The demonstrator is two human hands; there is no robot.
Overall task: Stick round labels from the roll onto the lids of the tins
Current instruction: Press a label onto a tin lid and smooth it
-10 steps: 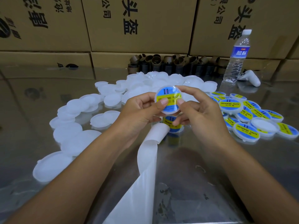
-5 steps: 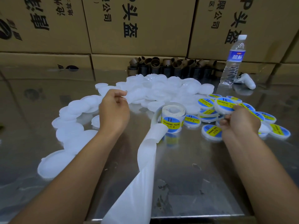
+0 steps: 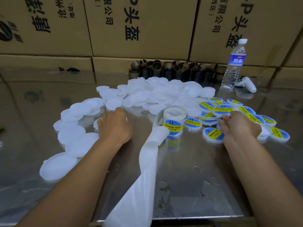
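Between lids, I judge: right grip [image 3: 239,126] curled on the labelled pile [image 3: 206,106] at right, hold I cannot tell; left grip [image 3: 114,126] curls over a blank lid [image 3: 97,124] centre left; next calls for peeling from the roll [image 3: 174,124], centre frame.

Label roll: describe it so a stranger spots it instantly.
On the steel table, look between the heap of plain white lids and the cluster of blue-and-yellow labelled lids. The white roll of round labels stands there, alone trailing a long white backing strip.
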